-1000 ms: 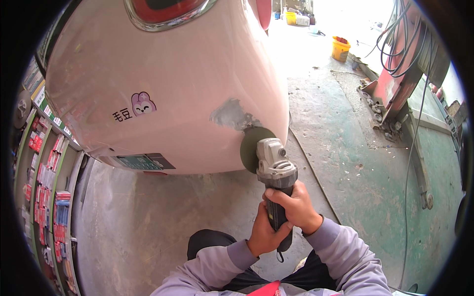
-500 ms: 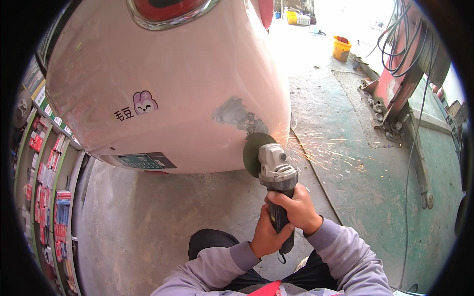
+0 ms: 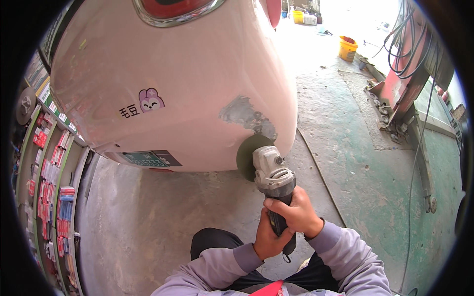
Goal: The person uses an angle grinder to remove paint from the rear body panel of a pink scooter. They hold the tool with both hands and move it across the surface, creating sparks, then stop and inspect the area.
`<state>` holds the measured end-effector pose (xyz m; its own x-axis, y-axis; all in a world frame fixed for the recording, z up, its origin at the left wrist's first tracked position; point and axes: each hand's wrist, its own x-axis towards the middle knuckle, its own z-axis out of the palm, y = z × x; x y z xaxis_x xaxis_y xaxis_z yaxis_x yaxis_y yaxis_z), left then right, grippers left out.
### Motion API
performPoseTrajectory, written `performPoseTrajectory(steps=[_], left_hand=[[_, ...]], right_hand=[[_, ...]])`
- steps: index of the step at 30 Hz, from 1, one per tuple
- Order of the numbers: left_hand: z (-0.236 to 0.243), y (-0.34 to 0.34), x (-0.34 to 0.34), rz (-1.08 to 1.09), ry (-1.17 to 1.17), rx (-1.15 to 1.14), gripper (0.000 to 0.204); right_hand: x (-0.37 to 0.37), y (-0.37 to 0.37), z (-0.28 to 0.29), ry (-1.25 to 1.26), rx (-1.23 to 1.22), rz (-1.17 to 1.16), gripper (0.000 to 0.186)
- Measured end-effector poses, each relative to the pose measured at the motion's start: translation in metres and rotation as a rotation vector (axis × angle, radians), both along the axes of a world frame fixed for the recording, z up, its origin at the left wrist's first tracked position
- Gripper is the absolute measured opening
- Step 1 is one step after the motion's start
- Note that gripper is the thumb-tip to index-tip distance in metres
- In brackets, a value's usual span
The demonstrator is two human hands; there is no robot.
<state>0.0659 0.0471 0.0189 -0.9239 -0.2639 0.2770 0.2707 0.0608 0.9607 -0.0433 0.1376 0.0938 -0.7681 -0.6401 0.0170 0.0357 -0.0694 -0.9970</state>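
My left hand point(image 3: 271, 241) and my right hand point(image 3: 296, 212) both grip the dark handle of an angle grinder point(image 3: 270, 167) with a pale grey head, my right hand higher up. Its olive-green disc point(image 3: 245, 157) is at the lower corner of a pink car's rear panel point(image 3: 192, 74), just below a scraped grey patch point(image 3: 244, 113); I cannot tell whether it touches. The panel also carries a cartoon rabbit sticker point(image 3: 150, 101) and a green number plate point(image 3: 143, 158) at left.
Shelves of small red packages point(image 3: 47, 182) stand at left. At right are a red post point(image 3: 407, 74) with looped hoses point(image 3: 400, 44), a metal arm point(image 3: 424, 172) along the floor and a hanging cable. A yellow bucket point(image 3: 347, 48) stands farther back. A thin line crosses the floor point(image 3: 321, 167).
Orange sparks seen half a second ago are gone. The grinder has shifted slightly down and to the left relative to the car, and the grey patch reaches farther down toward the disc.
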Motion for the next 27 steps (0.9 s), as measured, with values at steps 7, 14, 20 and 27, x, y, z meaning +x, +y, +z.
performPoseTrajectory(steps=[7,14,20,27], left_hand=[[0.001,0.0,0.003,0.017,0.002,0.076,0.072],[0.011,-0.012,-0.008,0.039,0.074,-0.013,0.072],[0.008,-0.01,-0.003,0.026,0.044,0.007,0.07],[0.008,-0.006,-0.001,0.012,0.03,-0.012,0.068]], right_hand=[[-0.001,-0.008,0.001,0.006,0.011,0.025,0.042],[-0.008,-0.018,0.011,0.103,-0.008,-0.005,0.045],[-0.004,-0.016,0.009,0.055,0.005,-0.003,0.041],[-0.001,-0.011,0.007,0.019,0.013,-0.02,0.035]])
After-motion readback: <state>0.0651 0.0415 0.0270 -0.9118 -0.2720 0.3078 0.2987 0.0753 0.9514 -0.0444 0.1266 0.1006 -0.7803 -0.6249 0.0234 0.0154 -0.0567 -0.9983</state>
